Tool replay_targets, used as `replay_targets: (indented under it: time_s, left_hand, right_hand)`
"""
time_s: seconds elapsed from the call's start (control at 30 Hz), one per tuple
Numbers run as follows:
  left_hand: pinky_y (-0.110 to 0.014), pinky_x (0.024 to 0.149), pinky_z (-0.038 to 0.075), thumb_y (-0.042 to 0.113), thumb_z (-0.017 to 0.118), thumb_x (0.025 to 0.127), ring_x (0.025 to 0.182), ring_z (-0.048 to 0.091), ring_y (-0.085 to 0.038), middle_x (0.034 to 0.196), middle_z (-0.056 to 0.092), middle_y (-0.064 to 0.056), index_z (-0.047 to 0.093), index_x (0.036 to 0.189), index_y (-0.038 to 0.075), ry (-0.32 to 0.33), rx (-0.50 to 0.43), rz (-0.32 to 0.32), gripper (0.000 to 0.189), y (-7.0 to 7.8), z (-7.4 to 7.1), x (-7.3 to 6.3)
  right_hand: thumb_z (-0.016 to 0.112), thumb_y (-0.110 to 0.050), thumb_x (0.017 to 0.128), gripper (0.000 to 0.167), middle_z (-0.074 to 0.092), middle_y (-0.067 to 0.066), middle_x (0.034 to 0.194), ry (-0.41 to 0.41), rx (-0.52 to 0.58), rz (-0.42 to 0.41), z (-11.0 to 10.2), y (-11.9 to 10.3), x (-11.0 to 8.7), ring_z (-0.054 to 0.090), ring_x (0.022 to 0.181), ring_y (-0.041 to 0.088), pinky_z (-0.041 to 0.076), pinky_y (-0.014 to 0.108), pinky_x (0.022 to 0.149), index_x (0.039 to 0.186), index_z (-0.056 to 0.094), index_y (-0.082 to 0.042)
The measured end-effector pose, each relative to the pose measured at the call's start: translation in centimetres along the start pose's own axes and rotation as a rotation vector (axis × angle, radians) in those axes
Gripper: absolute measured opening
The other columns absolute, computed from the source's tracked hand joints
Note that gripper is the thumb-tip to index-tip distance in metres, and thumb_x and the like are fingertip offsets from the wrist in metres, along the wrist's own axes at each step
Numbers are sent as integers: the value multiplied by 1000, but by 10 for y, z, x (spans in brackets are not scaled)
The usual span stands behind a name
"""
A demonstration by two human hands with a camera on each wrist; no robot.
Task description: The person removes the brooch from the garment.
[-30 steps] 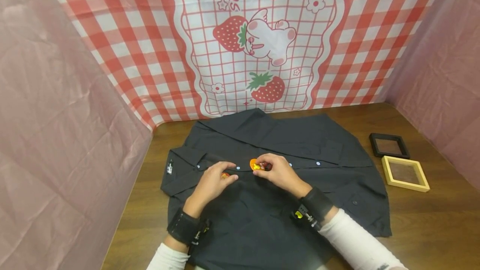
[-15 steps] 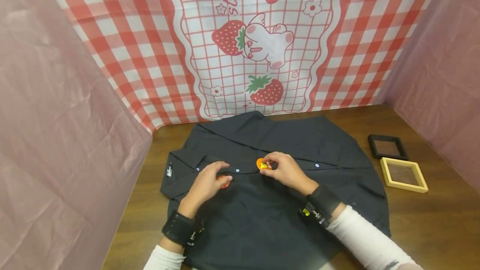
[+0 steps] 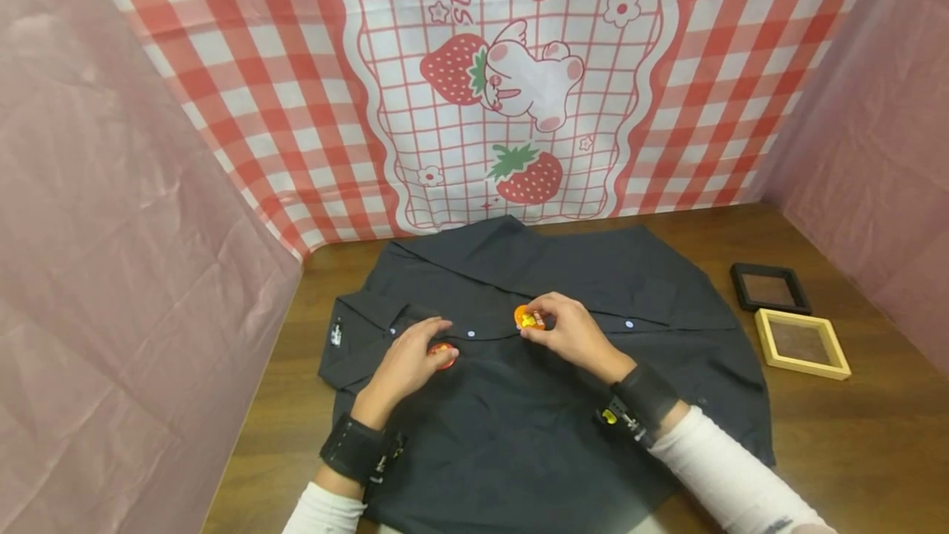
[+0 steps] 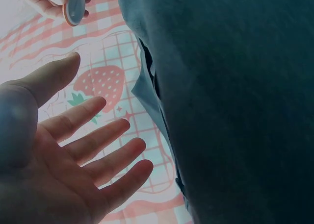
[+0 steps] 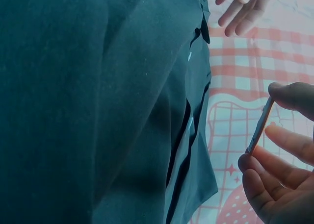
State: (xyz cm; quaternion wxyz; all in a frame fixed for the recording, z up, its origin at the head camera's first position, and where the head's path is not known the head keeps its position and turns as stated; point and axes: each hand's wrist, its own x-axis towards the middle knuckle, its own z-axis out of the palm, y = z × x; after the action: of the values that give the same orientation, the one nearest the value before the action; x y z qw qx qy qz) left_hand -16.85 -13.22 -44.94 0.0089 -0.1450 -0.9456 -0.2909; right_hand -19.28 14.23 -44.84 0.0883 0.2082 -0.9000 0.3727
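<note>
A dark button-up shirt is spread out on the table. My right hand pinches a round orange badge by its edge, thumb against fingertips, above the button line. The right wrist view shows this badge side-on; its grey back faces the left wrist view. My left hand hovers over the shirt near the collar end, fingers spread and holding nothing. A red round badge lies on the shirt by the left thumb, partly covered by it. Whether it is fastened cannot be seen.
A black square frame and a pale yellow frame lie on the wooden table right of the shirt. A red-and-white strawberry cloth hangs behind. Pink cloth hangs at both sides.
My right hand has shifted right and slightly up with the orange badge. The left hand has drawn a little left and down, uncovering more of the red badge.
</note>
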Motion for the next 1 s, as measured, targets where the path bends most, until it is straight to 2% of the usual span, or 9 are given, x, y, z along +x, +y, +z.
replay_targets:
  time_s: [0.13, 0.27, 0.47, 0.73, 1.0]
  left_hand:
    - [-50, 109, 40, 27, 72, 88, 132, 52, -31, 140, 57, -13, 61, 131, 9, -12, -9, -16, 48, -2, -1, 0]
    - [-49, 109, 40, 26, 71, 88, 131, 52, -30, 139, 58, -11, 60, 132, 8, -6, -16, -22, 49, -4, -1, 0]
    - [-50, 110, 39, 28, 69, 90, 134, 50, -31, 141, 55, -13, 57, 135, 8, -37, 7, -21, 51, -7, 0, -1]
    - [-54, 110, 38, 29, 70, 90, 135, 48, -32, 141, 56, -12, 57, 136, 9, -55, -1, -42, 52, -8, 1, 0]
    - [-52, 110, 38, 30, 69, 90, 134, 48, -34, 143, 53, -16, 57, 136, 8, -91, 13, -41, 53, -9, 3, 0]
  right_hand:
    - [82, -20, 78, 31, 69, 6, 102, -2, -19, 13, -3, 0, 1, 60, 84, 17, 49, 29, 70, 105, 73, -8]
    - [82, -21, 78, 31, 69, 6, 102, -8, -24, 8, -4, 0, 2, 60, 84, 17, 50, 30, 72, 105, 73, -8]
    - [83, -19, 77, 29, 69, 5, 99, 1, -20, -1, -6, 1, 1, 59, 83, 17, 51, 32, 73, 102, 74, -8]
    - [84, -18, 75, 29, 70, 6, 98, 27, -15, -12, -10, 5, 2, 60, 82, 17, 50, 30, 71, 100, 74, -8]
    - [83, -16, 76, 28, 69, 9, 102, 49, -14, -2, -14, 9, 3, 61, 84, 19, 53, 36, 72, 101, 74, -7]
